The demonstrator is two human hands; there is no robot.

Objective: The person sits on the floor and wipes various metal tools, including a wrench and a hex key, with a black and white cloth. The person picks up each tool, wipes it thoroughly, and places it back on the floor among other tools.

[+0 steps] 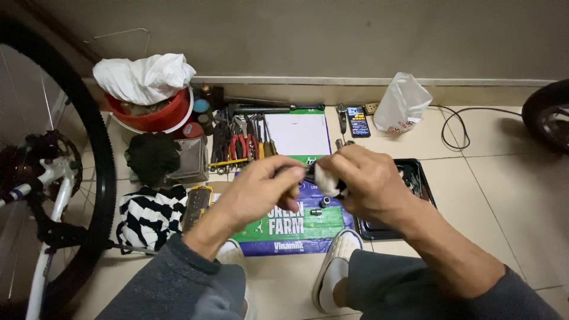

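My left hand (pixel 258 192) pinches a small dark metal part (pixel 307 172) at chest height above the floor. My right hand (pixel 361 181) holds a small white rag (pixel 327 181) pressed around that same part. Both hands meet over a flattened green and blue carton (pixel 296 225) lying on the tiles. Two small metal sockets (pixel 320 205) rest on the carton just below the hands. What the part is exactly stays hidden by my fingers.
A bicycle wheel and white frame (pixel 89 178) stand at the left. Pliers and screwdrivers (pixel 243 145), a red bucket with a white cloth (pixel 151 98), a black tray (pixel 409 201), a phone (pixel 357 121), a white plastic bag (pixel 402 104) and a striped cloth (pixel 148 216) lie around.
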